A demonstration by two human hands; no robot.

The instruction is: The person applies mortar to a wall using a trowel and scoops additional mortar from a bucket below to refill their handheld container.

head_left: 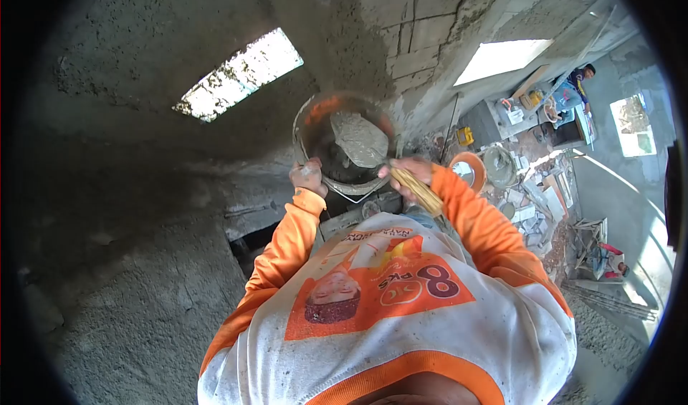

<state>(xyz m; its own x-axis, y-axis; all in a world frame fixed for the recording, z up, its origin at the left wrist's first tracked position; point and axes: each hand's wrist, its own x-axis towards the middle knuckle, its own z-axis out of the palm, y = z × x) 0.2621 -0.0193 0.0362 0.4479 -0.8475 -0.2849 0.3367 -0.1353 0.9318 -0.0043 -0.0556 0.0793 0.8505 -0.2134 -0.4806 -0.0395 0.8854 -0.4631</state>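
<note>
My left hand [309, 176] is closed on the near-left rim of a round bucket [299, 134], which has an orange tint inside. In my right hand [414, 176] is a trowel, with my fingers wrapped round its wooden handle [423, 194]. The blade lies over the bucket's mouth, covered by a heap of wet grey mortar [360, 140]. Whether the blade touches the mortar below I cannot tell. A thin wire bail [358, 199] hangs at the bucket's near side.
A partly plastered block wall [423, 18] rises ahead, with bright openings in it. To the right stand an orange bucket [469, 170] and a heap of rubble [530, 215]. One person [575, 86] is at a worktop far right; another person [615, 262] is lower right.
</note>
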